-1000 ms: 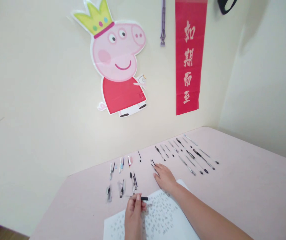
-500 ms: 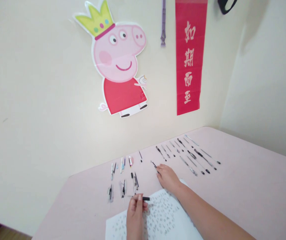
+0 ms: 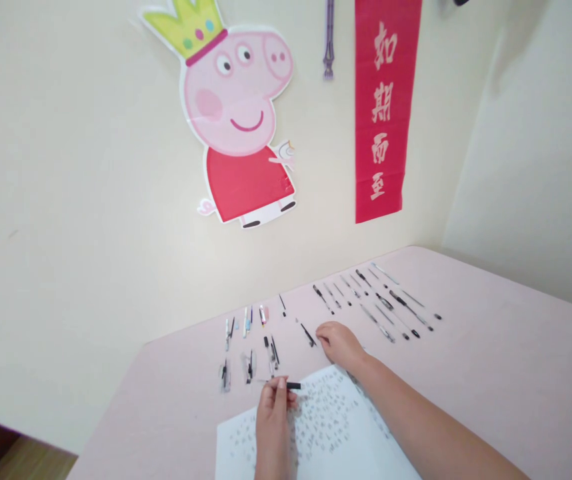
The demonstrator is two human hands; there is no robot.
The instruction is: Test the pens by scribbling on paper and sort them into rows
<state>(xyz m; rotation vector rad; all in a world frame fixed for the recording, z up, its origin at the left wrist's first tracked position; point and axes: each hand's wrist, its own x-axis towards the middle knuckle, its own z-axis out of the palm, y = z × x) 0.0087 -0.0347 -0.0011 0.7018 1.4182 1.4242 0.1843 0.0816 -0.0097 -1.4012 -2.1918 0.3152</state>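
we pinch a black-ended pen piece

our left hand grips it near the paper's far edge. our right hand is just beside a thin black pen part on the pink table. it is curled, but we cannot tell if it grips anything. more pens lie farther right.

The right hand has come off the dark pen parts and shifted just to their right; the end its fingers covered now shows on the worktop. The view has tipped lower, leaving only a sliver of the black object high on the wall.
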